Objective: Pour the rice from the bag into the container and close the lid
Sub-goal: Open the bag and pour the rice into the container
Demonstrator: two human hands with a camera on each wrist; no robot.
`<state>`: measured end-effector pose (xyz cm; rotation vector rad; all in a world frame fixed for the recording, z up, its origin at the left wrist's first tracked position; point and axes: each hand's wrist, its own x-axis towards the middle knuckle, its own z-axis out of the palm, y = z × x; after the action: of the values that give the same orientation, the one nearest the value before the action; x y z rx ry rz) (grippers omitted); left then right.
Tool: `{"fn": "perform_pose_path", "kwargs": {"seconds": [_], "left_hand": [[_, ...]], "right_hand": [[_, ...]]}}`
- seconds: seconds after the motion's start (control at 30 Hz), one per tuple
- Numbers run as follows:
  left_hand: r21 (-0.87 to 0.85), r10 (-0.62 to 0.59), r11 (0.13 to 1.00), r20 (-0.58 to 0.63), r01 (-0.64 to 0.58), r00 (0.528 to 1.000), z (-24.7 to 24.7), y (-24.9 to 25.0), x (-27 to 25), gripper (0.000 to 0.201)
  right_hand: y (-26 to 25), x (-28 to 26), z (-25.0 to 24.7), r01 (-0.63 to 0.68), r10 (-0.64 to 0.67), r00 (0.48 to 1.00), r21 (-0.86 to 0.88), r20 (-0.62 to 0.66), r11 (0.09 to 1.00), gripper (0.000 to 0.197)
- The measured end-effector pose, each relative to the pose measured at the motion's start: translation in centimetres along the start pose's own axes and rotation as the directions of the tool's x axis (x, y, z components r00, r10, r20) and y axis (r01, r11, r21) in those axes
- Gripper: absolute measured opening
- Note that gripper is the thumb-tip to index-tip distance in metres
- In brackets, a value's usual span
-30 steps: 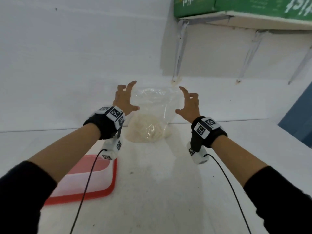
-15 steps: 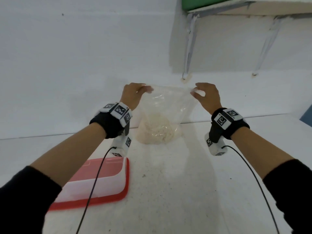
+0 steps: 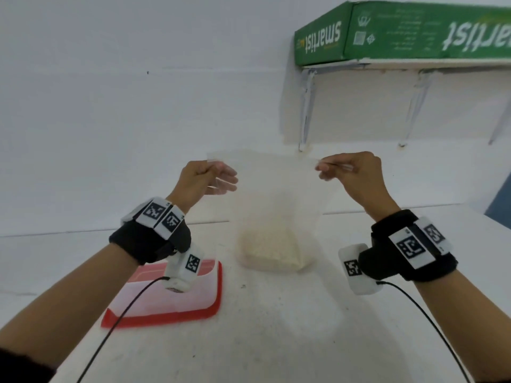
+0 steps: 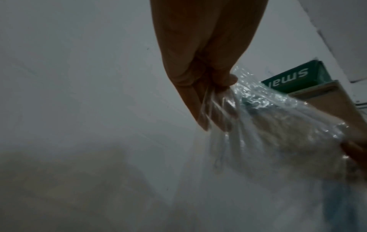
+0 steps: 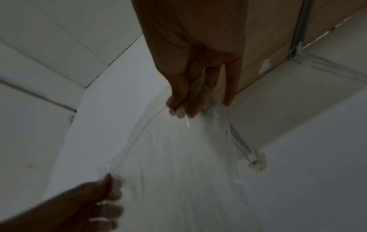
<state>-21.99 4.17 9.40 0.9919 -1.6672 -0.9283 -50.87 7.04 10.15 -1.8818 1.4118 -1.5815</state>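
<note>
Both hands [image 3: 204, 179] pinch bag [image 3: 276, 205] below "smartist" box [image 3: 320, 42].

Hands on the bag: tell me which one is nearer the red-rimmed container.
The left hand. It pinches the bag at its top left corner, above the red-rimmed container; the right hand pinches the opposite corner, further away.

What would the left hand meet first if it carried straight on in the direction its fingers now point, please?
Probably the clear bag itself: the left hand pinches its top corner, fingers pointing right across it. Beyond that, the right hand, though depth is uncertain.
</note>
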Motion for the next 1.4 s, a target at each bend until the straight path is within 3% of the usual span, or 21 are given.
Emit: {"fn": "perform_pose_path", "kwargs": {"seconds": [0.2, 0.3, 0.43, 0.53, 0.77, 0.9, 1.1, 1.2, 1.27, 1.4], "left_hand": [[0.037, 0.003, 0.999, 0.12, -0.007, 0.993, 0.0, 2.2, -2.2, 0.022], [0.147, -0.039, 0.989, 0.185, 0.011, 0.982, -0.4, 4.4, -2.5, 0.033], [0.511, 0.116, 0.829, 0.244, -0.229, 0.963, 0.7, 7.9, -2.3, 0.026], [0.575, 0.04, 0.783, 0.331, -0.236, 0.943, 2.1, 8.6, -2.0, 0.02], [0.493, -0.079, 0.85, 0.466, -0.185, 0.881, 3.0, 6.7, -2.4, 0.011], [0.479, -0.11, 0.866, 0.463, -0.143, 0.88, 3.2, 5.8, -2.8, 0.01], [0.491, -0.17, 0.868, 0.429, -0.072, 0.887, 3.3, 4.9, -3.3, 0.017], [0.446, -0.146, 0.893, 0.422, -0.065, 0.895, 3.1, 5.0, -3.6, 0.014], [0.366, -0.098, 0.929, 0.397, -0.059, 0.913, 2.7, 5.2, -3.7, 0.004], [0.33, -0.078, 0.94, 0.461, -0.089, 0.884, 2.0, 5.9, -3.6, 0.011]], "right_hand": [[-1.5, -2.2, -1.5, 0.004, -0.007, 0.999, 0.051, 0.046, 0.999, 0.015], [-1.9, -2.9, -1.5, -0.002, -0.001, 0.996, 0.029, 0.09, 1.0, 0.016], [-2.7, -3.3, -0.7, -0.004, 0.001, 0.99, 0.021, 0.143, 1.0, 0.007], [-3.0, -3.4, 0.2, -0.009, 0.007, 0.99, 0.013, 0.142, 1.0, 0.006], [-3.0, -3.7, 0.1, -0.025, 0.029, 0.989, -0.027, 0.144, 0.999, 0.005], [-3.4, -4.7, 0.7, 0.148, -0.125, 0.978, -0.139, 0.164, 0.979, 0.019], [-3.4, -5.9, 1.7, 0.299, -0.289, 0.942, -0.036, 0.168, 0.953, 0.029], [-3.1, -6.2, 1.9, 0.268, -0.273, 0.955, 0.05, 0.119, 0.962, 0.016], [-2.7, -6.0, 1.6, 0.205, -0.215, 0.973, 0.122, 0.078, 0.971, 0.019], [-2.7, -5.8, 0.8, 0.124, -0.138, 0.982, 0.118, 0.128, 0.985, 0.015]]}}
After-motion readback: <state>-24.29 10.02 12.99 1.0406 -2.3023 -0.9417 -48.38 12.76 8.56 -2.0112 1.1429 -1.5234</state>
